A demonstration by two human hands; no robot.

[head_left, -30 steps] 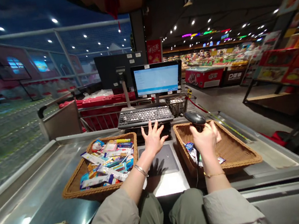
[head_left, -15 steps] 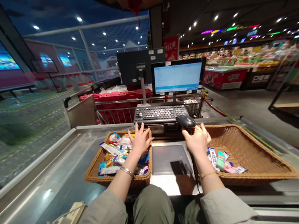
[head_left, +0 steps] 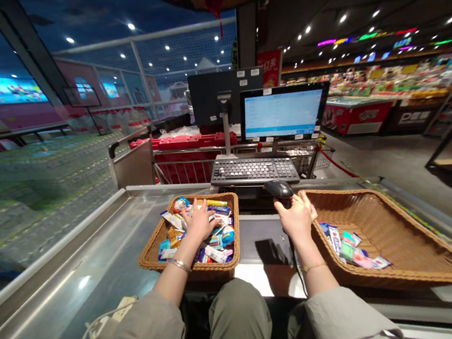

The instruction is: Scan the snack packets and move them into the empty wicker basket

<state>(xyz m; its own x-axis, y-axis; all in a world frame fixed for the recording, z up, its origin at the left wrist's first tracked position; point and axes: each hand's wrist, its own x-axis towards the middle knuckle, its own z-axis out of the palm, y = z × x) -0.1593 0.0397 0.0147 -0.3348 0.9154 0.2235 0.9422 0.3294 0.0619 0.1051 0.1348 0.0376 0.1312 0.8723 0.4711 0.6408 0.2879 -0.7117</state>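
At a supermarket checkout counter, a seated person's left hand lies palm down with fingers spread on the heap of small packets in the left wicker basket, pinching none of them. The right hand is closed around the grip of a black handheld scanner, held upright just above the dark scan plate between the two baskets. A few packets lie at the near-left corner of the right wicker basket, while the keyboard and lit monitor stand just behind the hands
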